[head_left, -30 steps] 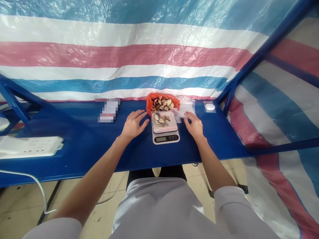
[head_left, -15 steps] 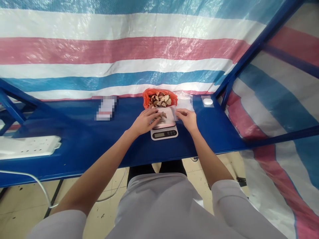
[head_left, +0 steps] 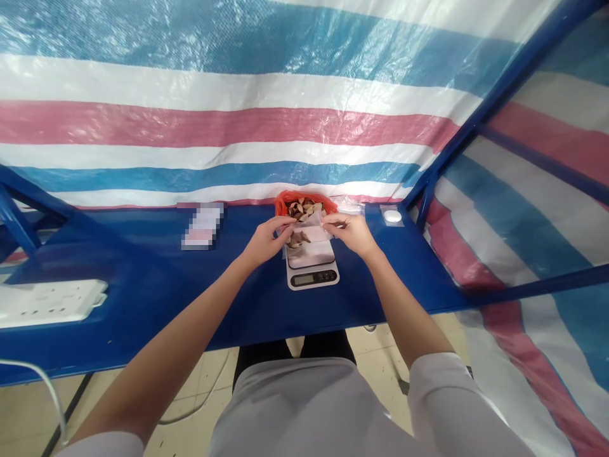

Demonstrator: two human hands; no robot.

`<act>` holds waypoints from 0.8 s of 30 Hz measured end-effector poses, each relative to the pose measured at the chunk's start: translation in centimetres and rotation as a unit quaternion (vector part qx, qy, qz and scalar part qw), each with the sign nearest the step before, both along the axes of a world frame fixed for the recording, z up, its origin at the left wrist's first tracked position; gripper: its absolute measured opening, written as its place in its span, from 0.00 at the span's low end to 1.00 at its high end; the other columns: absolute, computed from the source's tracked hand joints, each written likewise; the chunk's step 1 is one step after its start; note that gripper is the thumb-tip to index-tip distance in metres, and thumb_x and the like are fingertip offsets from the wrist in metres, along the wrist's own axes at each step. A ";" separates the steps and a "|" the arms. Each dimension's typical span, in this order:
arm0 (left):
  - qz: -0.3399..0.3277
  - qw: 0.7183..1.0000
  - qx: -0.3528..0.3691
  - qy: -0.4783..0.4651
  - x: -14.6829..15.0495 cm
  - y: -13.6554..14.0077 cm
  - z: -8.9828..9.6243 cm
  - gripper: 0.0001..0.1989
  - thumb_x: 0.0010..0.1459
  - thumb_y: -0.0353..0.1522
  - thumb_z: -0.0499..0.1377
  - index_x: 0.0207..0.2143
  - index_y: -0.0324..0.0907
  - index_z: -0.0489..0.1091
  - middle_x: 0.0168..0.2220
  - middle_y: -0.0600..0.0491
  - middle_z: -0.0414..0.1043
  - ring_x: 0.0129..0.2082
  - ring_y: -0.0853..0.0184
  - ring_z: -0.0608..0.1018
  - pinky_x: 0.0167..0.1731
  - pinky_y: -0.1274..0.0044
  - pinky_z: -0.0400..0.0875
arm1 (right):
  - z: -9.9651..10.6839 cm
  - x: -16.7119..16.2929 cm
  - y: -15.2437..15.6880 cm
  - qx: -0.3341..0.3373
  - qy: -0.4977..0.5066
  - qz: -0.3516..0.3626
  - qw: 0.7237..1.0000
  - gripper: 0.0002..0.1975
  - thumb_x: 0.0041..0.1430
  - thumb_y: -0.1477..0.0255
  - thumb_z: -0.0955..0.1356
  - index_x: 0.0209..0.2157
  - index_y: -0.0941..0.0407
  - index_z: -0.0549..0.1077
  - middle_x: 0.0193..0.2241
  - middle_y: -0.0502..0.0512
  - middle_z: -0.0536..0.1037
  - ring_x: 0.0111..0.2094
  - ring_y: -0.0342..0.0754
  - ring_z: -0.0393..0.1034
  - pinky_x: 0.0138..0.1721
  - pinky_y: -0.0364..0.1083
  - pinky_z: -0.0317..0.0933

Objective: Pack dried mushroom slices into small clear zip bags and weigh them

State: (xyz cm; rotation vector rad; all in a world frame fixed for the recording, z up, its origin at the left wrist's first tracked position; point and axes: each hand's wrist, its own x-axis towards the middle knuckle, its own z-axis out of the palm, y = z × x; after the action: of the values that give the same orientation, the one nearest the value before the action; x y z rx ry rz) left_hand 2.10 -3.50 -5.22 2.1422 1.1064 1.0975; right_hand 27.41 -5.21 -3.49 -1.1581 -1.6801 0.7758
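Between my two hands is a clear plastic bag with some brown dried slices inside, held over a digital kitchen scale. My left hand pinches the bag's left side, and my right hand pinches its upper right edge. The scale's small display faces me; I cannot make out a reading. Just behind the scale sits an orange-red plastic bag, its top open, full of similar dried slices.
More clear plastic lies behind my right hand. Farther right is a small clear packet with a white round thing. A blurred-out item and a white power strip lie left on the blue table. Striped sheeting stands behind.
My left hand has drawn back from over the slices to the bag's left side. The bag now spans between both hands, lifted over the scale. The view has tilted up slightly.
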 end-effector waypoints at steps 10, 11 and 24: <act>-0.045 0.948 -0.252 -0.188 -1.4 3.3 1.4 0.27 0.51 0.52 0.68 0.47 0.43 0.80 0.42 0.48 0.81 0.37 0.61 0.82 0.39 0.72 0.78 | 3.1 -3.8 3.3 0.102 -0.115 0.081 0.985 0.09 0.62 0.66 0.70 0.38 0.48 0.84 0.39 0.48 0.85 0.39 0.52 0.80 0.44 0.48 0.70; -0.046 0.942 -0.261 -0.205 -1.7 3.5 1.2 0.26 0.50 0.51 0.69 0.45 0.43 0.80 0.41 0.48 0.81 0.37 0.62 0.81 0.38 0.73 0.78 | 3.0 -4.2 3.7 0.110 -0.123 0.083 0.983 0.09 0.62 0.66 0.70 0.38 0.48 0.84 0.38 0.47 0.85 0.38 0.51 0.80 0.43 0.47 0.69; 0.075 0.893 -0.203 -0.395 -2.5 3.3 -1.7 0.19 0.48 0.46 0.69 0.30 0.41 0.72 0.30 0.54 0.73 0.32 0.67 0.76 0.37 0.72 0.77 | -0.3 -7.6 5.9 0.065 0.052 0.039 0.996 0.11 0.60 0.64 0.72 0.43 0.51 0.81 0.46 0.50 0.83 0.46 0.51 0.77 0.48 0.49 0.73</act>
State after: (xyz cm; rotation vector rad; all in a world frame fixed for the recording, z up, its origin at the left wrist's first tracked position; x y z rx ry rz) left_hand -0.38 -0.23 -6.92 1.1131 0.9797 1.4571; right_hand 19.79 0.66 -3.76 -0.9517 -1.6704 0.7515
